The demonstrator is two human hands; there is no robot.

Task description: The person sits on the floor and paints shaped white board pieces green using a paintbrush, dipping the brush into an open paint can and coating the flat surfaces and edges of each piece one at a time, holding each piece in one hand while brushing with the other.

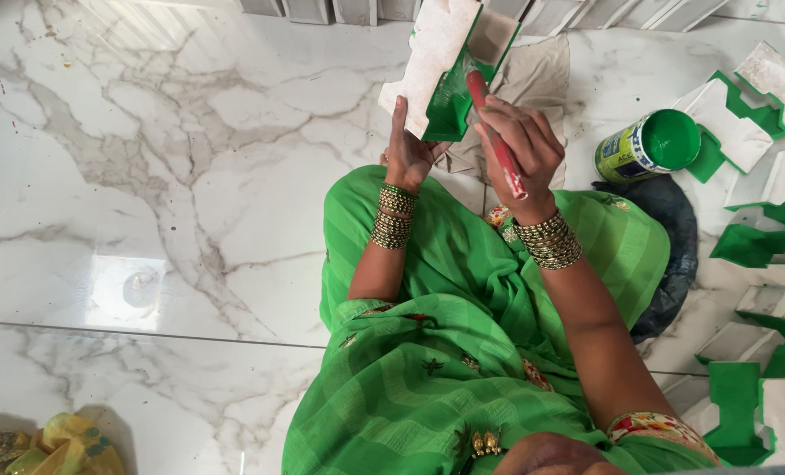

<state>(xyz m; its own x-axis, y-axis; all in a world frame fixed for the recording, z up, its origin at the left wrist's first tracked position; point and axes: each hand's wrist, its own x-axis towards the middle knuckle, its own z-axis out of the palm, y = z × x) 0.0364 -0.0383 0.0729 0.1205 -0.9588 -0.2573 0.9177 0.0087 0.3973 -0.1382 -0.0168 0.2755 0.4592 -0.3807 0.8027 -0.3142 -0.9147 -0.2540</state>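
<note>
While left hand (407, 151) steadies cutout (436, 66) — brush (495, 132) paints.

Bright, even daylight from above me; a square glare patch on the glossy marble floor (128, 290) at left; soft shadow under my lap and arms; my right hand (515, 145) slightly motion-blurred; edges mildly stretched; corners a bit softer.

White marble floor (146, 176) with a green paint can (647, 145), green-painted cutouts (753, 242), beige cloth (537, 75).
</note>
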